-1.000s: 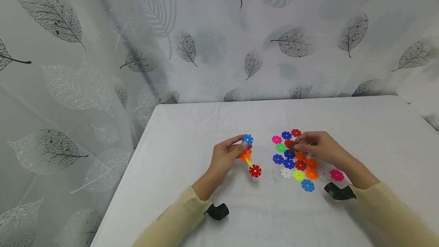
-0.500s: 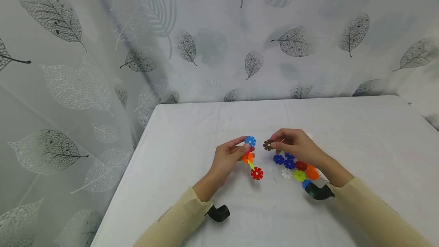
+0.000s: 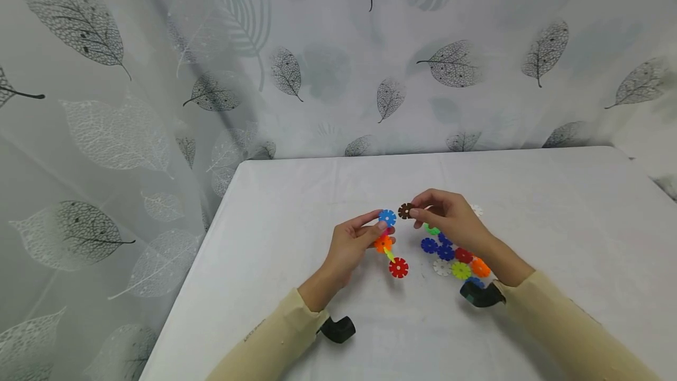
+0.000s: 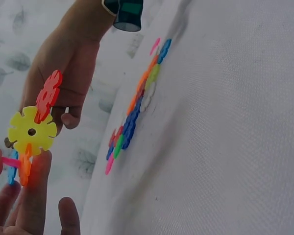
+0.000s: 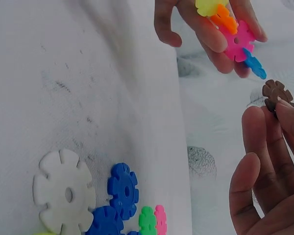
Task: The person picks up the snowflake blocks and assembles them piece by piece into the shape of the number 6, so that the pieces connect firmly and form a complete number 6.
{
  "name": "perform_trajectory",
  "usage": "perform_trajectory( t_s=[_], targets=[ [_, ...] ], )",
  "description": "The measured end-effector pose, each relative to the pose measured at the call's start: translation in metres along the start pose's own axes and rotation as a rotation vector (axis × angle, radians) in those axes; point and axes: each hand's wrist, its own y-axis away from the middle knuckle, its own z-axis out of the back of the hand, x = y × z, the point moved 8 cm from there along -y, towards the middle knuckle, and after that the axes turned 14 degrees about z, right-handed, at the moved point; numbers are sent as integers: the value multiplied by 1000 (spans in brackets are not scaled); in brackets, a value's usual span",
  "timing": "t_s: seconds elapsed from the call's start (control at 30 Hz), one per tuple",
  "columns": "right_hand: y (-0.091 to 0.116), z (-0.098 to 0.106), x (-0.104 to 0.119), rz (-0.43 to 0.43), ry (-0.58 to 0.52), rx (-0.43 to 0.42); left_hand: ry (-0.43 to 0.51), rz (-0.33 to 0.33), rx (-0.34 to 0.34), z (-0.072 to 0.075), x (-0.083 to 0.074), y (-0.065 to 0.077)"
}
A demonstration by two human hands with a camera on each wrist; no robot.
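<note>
In the head view my left hand (image 3: 341, 251) pinches a chain of joined notched plastic discs. Its light blue disc (image 3: 387, 218) is at the top, followed by a pink disc (image 5: 237, 41), an orange disc (image 3: 383, 244), a yellow disc (image 4: 32, 131) and a red disc (image 3: 398, 267) hanging lowest. Opposite it, my right hand (image 3: 452, 216) pinches a brown notched disc (image 3: 405, 211) between thumb and fingers. A small gap separates the brown disc from the light blue one, clearest in the right wrist view. Fingers hide part of the pink disc in the head view.
Loose discs lie on the white-covered table (image 3: 296, 193) below the right hand: dark blue (image 3: 429, 245), white (image 3: 441, 267), yellow-green (image 3: 461, 270), orange (image 3: 480, 267) and others. The right arm covers some. Behind the table hangs a leaf-printed curtain (image 3: 328, 110).
My right hand has taken the brown disc from the pile and brought it left, close to the chain's light blue end. The left hand has shifted very slightly right.
</note>
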Motion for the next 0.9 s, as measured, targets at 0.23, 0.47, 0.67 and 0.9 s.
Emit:
perform_trajectory(
  t_s=[0.23,0.47,0.67,0.9],
  targets=[
    [-2,-2,6,26,-20,-39,7,1,12,-2,0,-1],
    [-2,-4,7,47,-38,-65,19,14,20,-3,1,-1],
    [-1,-4,8,69,-35,-93,41,25,50,-5,2,-3],
    [1,-6,8,90,-31,-108,72,30,77,-7,3,-3]
  ],
)
